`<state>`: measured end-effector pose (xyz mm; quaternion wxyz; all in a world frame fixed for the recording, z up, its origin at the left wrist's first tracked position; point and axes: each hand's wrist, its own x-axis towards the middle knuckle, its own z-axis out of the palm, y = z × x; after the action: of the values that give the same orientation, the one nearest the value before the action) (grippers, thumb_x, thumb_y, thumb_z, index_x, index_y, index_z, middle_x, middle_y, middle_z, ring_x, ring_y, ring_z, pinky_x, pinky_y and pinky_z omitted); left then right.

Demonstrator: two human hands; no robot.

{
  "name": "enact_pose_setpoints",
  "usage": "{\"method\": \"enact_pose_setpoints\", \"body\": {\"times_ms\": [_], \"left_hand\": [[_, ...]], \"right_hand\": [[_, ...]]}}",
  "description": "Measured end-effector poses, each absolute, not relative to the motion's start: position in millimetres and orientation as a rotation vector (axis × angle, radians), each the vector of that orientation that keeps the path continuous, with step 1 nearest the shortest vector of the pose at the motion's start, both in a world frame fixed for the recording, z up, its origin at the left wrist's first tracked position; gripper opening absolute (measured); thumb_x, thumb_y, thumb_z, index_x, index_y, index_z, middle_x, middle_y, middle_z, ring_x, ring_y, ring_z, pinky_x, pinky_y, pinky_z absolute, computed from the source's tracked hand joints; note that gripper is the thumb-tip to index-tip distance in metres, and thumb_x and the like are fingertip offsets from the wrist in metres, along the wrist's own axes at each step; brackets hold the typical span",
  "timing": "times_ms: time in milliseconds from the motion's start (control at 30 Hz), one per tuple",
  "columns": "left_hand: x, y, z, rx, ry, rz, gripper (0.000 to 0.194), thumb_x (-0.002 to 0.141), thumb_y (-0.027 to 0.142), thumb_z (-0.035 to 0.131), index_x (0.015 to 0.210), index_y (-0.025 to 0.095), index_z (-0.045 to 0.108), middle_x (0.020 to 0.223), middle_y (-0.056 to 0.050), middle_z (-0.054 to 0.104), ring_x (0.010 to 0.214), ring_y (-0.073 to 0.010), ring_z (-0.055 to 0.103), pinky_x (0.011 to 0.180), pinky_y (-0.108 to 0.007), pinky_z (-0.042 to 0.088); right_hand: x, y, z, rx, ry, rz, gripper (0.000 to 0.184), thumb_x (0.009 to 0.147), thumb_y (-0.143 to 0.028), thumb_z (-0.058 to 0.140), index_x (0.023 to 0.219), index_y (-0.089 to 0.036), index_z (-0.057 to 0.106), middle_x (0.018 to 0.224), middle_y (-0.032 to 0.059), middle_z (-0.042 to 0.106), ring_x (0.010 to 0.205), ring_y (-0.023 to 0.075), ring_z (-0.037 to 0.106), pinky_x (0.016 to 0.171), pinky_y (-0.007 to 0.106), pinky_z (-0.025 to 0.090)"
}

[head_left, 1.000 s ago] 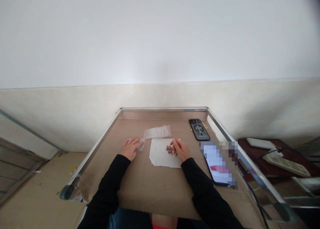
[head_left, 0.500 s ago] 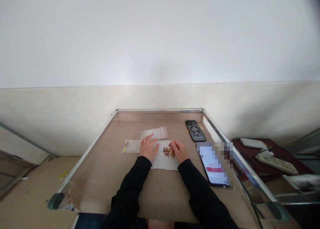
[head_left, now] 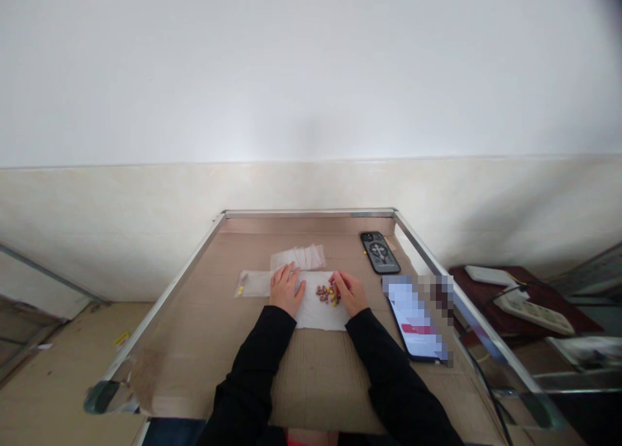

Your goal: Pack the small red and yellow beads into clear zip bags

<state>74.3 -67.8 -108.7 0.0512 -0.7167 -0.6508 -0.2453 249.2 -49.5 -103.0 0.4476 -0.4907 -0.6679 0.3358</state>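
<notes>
A white tissue [head_left: 318, 320] lies on the cardboard-lined table, with a pile of small oval reddish-brown and yellow pieces [head_left: 324, 295] on it; their kind is hard to tell. My left hand [head_left: 287, 292] rests flat with fingers spread over the tissue's left side, touching the clear plastic bag there. In that bag [head_left: 253, 284] a few yellow pieces [head_left: 241, 290] show at its left end. My right hand [head_left: 350, 293] is at the pile's right edge, thumb and fingers pinched together. Anything between those fingertips is too small to make out.
More clear bags [head_left: 308, 257] lie stacked behind the tissue. A dark-cased phone [head_left: 380, 251] lies at the back right, and a phone with a lit screen [head_left: 418, 323] is closer. Metal rails [head_left: 311, 211] edge the table. A power strip [head_left: 537, 313] sits on a dark red stand at right.
The view has shifted slightly. My left hand still lies flat, and my right hand stays by the pile with its fingers pinched. The pile looks nearly the same.
</notes>
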Motion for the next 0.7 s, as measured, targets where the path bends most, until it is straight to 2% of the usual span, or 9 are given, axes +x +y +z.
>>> {"method": "enact_pose_setpoints", "body": {"times_ms": [400, 700], "left_hand": [[76, -69, -109, -2.206, -1.967, -0.693, 0.041, 0.078, 0.032, 0.036, 0.114, 0.015, 0.045, 0.119, -0.006, 0.043, 0.107, -0.023, 0.035, 0.089, -0.037, 0.029], [80, -76, -96, -2.072, -1.877, -0.821, 0.042, 0.077, 0.026, 0.036, 0.117, 0.013, 0.042, 0.122, -0.006, 0.04, 0.109, -0.0234, 0.035, 0.089, -0.036, 0.027]], "right_hand": [[249, -50, -105, -1.205, -1.622, 0.843, 0.039, 0.08, -0.044, 0.032, 0.065, -0.015, 0.054, 0.045, -0.0025, 0.043, 0.042, 0.0075, 0.041, 0.043, 0.018, 0.033], [249, -51, -99, -1.179, -1.535, 0.914, 0.037, 0.077, -0.045, 0.036, 0.065, -0.014, 0.054, 0.045, -0.003, 0.043, 0.041, 0.0072, 0.041, 0.042, 0.018, 0.033]]}}
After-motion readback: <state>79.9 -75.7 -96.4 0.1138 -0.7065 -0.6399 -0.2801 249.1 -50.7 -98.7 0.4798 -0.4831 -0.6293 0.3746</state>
